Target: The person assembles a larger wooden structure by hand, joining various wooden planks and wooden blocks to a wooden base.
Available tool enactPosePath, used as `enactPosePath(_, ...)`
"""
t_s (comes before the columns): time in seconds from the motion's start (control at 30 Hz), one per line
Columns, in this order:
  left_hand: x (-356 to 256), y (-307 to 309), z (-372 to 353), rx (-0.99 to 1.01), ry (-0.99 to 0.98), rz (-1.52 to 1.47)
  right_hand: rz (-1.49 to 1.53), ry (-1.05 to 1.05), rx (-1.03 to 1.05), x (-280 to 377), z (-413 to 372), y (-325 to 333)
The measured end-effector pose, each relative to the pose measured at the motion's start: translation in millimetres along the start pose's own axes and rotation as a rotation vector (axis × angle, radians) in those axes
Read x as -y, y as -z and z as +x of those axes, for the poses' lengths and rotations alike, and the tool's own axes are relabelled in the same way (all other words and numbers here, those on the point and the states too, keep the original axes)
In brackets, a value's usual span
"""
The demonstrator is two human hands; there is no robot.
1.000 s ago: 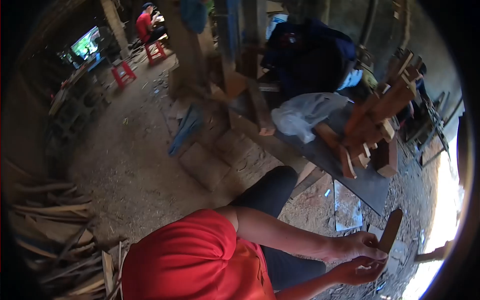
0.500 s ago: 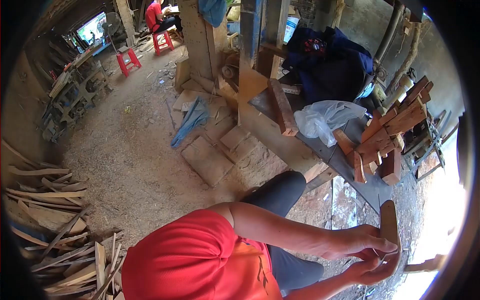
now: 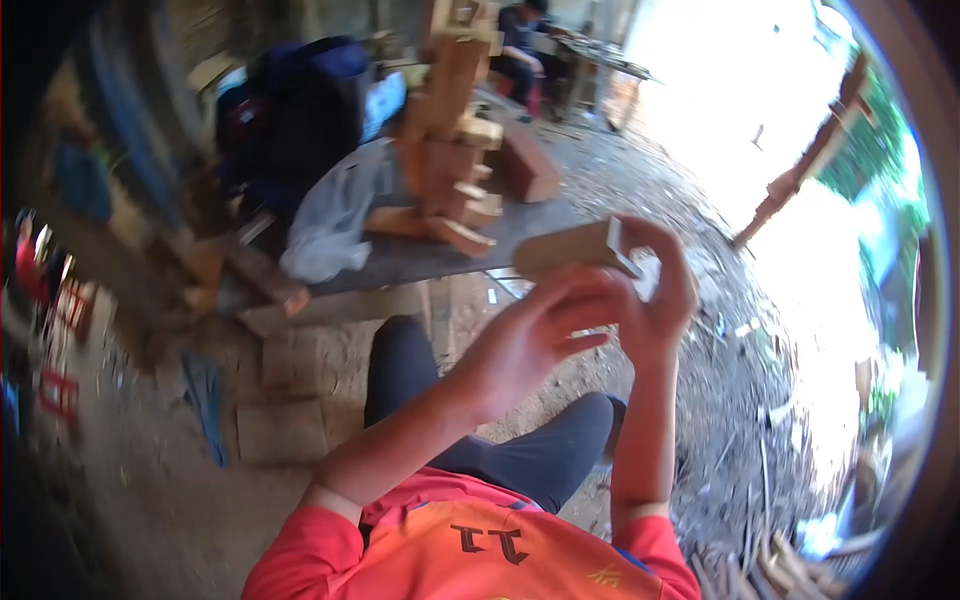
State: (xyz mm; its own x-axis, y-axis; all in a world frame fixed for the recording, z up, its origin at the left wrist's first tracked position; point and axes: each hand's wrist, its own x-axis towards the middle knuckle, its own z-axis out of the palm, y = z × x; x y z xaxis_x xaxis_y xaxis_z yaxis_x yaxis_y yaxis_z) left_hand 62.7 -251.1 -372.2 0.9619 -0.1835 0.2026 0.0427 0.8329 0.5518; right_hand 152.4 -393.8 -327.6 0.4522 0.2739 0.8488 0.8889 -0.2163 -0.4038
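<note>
A short piece of wood (image 3: 565, 250) is in front of my chest, its left end rounded and its right end flat and pale. My right hand (image 3: 655, 295) curves around the flat end, closed on it. Against the lower edge of the wood are the bent fingers of my left hand (image 3: 535, 335); its thumb points right, below the wood. Blur and overlap with my right hand hide whether the left fingers grip anything.
Beyond my hands a dark low table (image 3: 400, 265) carries stacked wood blocks (image 3: 445, 170) and a clear plastic bag (image 3: 340, 220). A dark blue bundle (image 3: 300, 120) lies behind. Farther back, another person (image 3: 525, 55) sits by a bench. Wood strips (image 3: 770, 570) lie at lower right.
My view has swung to the right, so the table now appears further left. My hands and the wood piece are higher in view, the wood turned from upright to nearly level.
</note>
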Motion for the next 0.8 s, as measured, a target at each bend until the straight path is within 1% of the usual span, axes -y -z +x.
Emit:
enactPosePath(0.07,-12.0,-5.9,-4.6,-0.045,0.036,0.130,-0.009,0.031,0.059,2.4,12.6,9.2)
enactPosePath(0.17,-41.1,-5.0,-16.9,0.138,0.168,0.647,0.027,-0.052,0.057,6.3,22.3,18.6)
enactPosePath(0.27,-62.1,4.0,-29.4,0.134,0.125,0.839,0.091,-0.151,0.074,5.1,25.2,25.9)
enactPosePath(0.3,-63.3,6.4,-29.4,0.139,-0.092,0.842,0.120,-0.166,0.078,6.0,26.0,26.3)
enactPosePath(0.4,-65.6,-0.2,-18.1,-0.053,-0.350,0.944,0.211,-0.267,0.150,10.6,29.8,27.4)
enactPosePath(0.43,-67.7,-2.4,-12.3,-0.035,-0.323,0.972,0.238,-0.246,0.182,12.6,32.7,25.8)
enactPosePath(0.53,-57.9,3.3,-1.4,0.108,-0.227,0.902,0.383,-0.281,0.208,12.3,38.7,17.3)
enactPosePath(0.57,-55.8,9.1,-1.3,0.142,-0.144,0.866,0.385,-0.265,0.202,12.8,40.8,14.6)
enactPosePath(0.67,-54.6,3.4,2.6,0.211,-0.100,0.820,0.386,-0.232,0.165,14.5,47.1,9.0)
enactPosePath(0.7,-53.6,2.4,5.8,0.221,-0.116,0.790,0.392,-0.233,0.151,15.2,49.8,5.9)
enactPosePath(0.77,-51.8,1.8,10.6,0.227,-0.148,0.730,0.409,-0.268,0.127,17.2,50.4,1.8)
enactPosePath(0.8,-52.3,-0.5,9.9,0.195,-0.133,0.680,0.419,-0.295,0.114,18.2,51.6,-0.4)
